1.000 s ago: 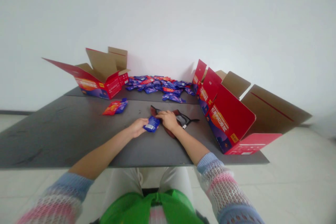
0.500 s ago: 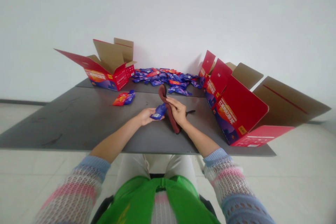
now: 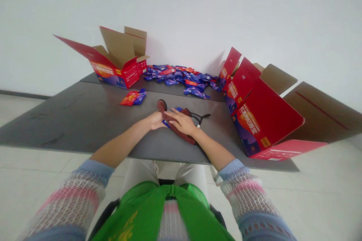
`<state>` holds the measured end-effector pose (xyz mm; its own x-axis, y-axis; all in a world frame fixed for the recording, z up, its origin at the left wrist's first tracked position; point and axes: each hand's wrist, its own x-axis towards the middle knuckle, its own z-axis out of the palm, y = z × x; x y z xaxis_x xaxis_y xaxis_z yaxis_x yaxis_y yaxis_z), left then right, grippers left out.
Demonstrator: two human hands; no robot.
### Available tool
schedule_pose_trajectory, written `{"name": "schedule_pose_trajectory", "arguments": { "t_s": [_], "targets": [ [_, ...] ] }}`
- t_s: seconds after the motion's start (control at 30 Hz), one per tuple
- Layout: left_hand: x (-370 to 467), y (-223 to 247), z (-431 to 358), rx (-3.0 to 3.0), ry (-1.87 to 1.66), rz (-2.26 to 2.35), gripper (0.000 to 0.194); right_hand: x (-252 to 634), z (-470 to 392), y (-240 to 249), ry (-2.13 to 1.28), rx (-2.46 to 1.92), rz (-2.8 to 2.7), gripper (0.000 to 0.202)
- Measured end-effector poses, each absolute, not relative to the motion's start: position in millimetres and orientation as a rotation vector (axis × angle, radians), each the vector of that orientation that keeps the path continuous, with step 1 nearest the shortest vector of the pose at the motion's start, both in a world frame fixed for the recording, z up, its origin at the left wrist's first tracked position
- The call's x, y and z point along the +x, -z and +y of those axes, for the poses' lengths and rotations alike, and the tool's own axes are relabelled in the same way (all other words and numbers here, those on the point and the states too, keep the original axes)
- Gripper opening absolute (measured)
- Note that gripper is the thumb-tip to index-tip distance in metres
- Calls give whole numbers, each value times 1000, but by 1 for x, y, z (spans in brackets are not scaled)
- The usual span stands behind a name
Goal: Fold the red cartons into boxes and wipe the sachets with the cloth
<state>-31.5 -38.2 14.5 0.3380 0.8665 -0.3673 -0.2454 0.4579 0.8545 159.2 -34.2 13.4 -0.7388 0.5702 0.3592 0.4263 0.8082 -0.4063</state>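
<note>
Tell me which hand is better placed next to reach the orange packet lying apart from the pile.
Probably the left hand: it is nearer the orange packet, though it seems to hold a blue packet. The right hand lies across the brown item, farther away.

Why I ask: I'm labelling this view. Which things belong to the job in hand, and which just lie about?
Seemingly in the job:
brown item with black straps, under the right hand
blue sachet, mostly hidden, at the left hand

Apart, untouched:
orange and blue sachets
sachet heap
open red cartons
</note>
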Motion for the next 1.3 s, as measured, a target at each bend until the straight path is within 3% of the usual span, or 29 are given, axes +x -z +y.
{"name": "schedule_pose_trajectory", "arguments": {
  "t_s": [0.2, 0.47, 0.63, 0.8, 0.93, 1.3],
  "targets": [
    [-25, -11, -45, 770, -843, 1037, 33, 166, -4, -9, -332, -1148, -2451, 41],
    [-17, -24, -42, 706, -719, 1130, 54, 186, 0, -19, -310, -1080, -2330, 41],
    [-23, -28, -42, 692, -714, 1071, 45, 181, -23, -19, -513, -808, -2310, 44],
    [-24, -26, -49, 735, -757, 915, 31, 162, -36, -9, -496, -530, -2448, 46],
    [-18, -29, -56, 779, -878, 1023, 22, 161, -25, -6, -495, -588, -2482, 46],
    [-37, -51, -60, 942, -973, 1528, 24, 176, 5, -7, -283, -1055, -2462, 38]
  ]
}}
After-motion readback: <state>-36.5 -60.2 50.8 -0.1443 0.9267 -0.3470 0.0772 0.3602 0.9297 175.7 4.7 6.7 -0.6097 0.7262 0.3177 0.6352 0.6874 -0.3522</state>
